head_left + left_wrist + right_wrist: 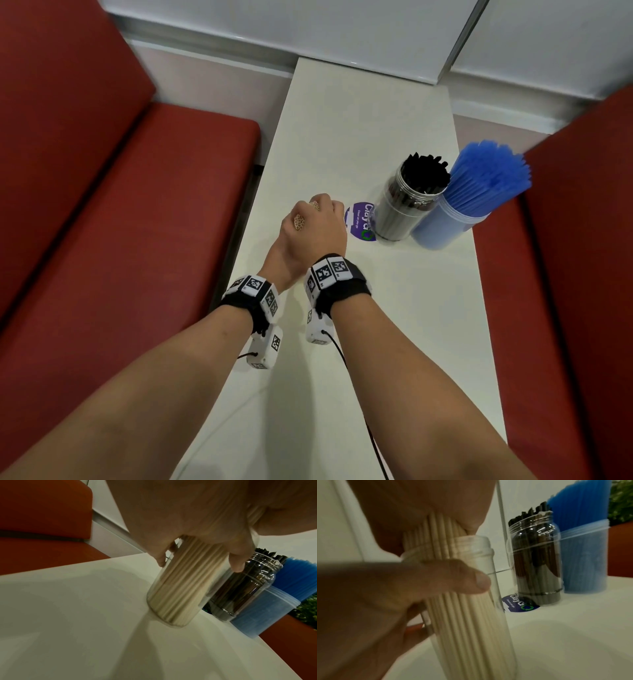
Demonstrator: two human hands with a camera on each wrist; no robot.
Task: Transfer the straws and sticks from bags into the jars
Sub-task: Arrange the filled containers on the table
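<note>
Wooden sticks seen upright in clear jar on table, bundle top gripped from above by left hand. Jar wall clasped by right hand, thumb curled round.

Narrow white table runs lengthwise to pale panelled wall. Red padded bench left of table, second red bench right of it. Green foliage beyond right bench. Even indoor light, soft shadows on tabletop
</note>
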